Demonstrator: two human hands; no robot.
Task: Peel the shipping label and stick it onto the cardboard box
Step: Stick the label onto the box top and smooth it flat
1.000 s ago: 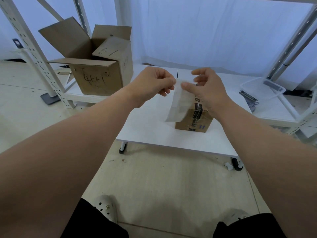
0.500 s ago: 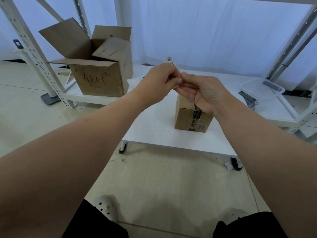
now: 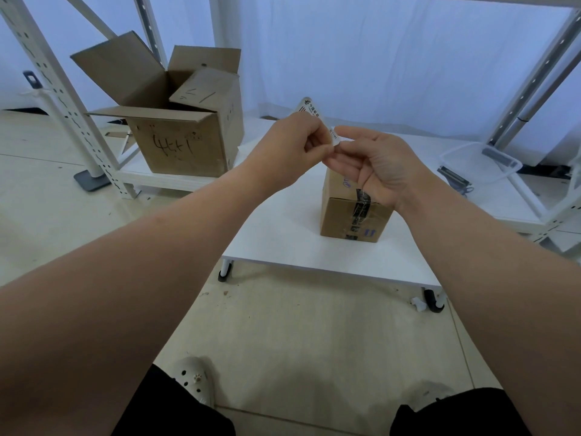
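The left hand (image 3: pixel 292 146) and right hand (image 3: pixel 374 165), fingers curled, both pinch the white printed paper shipping label (image 3: pixel 309 110) at its lower edge, in the air above the small brown taped cardboard box (image 3: pixel 349 221) on the low white table (image 3: pixel 283 234). Peeling appears under way (backing separation not discernible); sticking is not yet done.

Hanging shipping label (image 3: pixel 309 109) flipped upward

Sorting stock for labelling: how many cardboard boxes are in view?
2: a small taped box on the white table, a large open box on the low shelf; more may hide inside it.
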